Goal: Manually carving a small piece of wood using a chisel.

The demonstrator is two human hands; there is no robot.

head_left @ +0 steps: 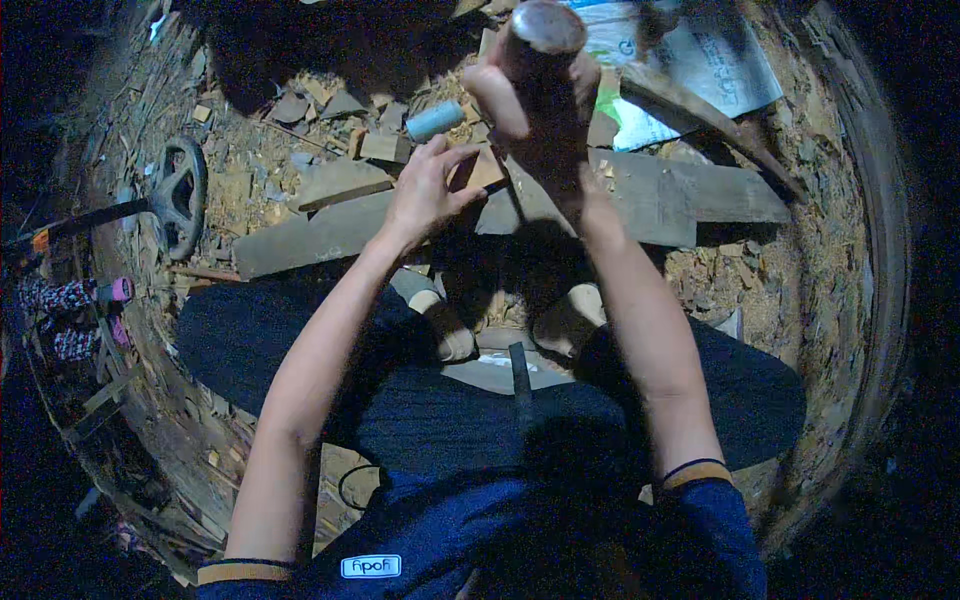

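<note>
My left hand [428, 194] reaches over the planks with thumb and fingers curved around a small wooden block [487, 168], which rests on a long weathered plank [320, 233]. My right hand [497, 103] is raised above and just right of it, gripping a mallet [548, 27] whose round, worn end faces up toward me. Most of the mallet's handle is hidden by the hand and dark shadow. A pale blue cylinder [435, 121] lies just beyond my left fingers.
Wood chips and offcuts [340, 103] litter the ground. A printed white sack [700, 80] lies at the far right beside a long stick [715, 122]. At the left stands a spoked handwheel [180, 198]. My feet [455, 335] are close behind the planks.
</note>
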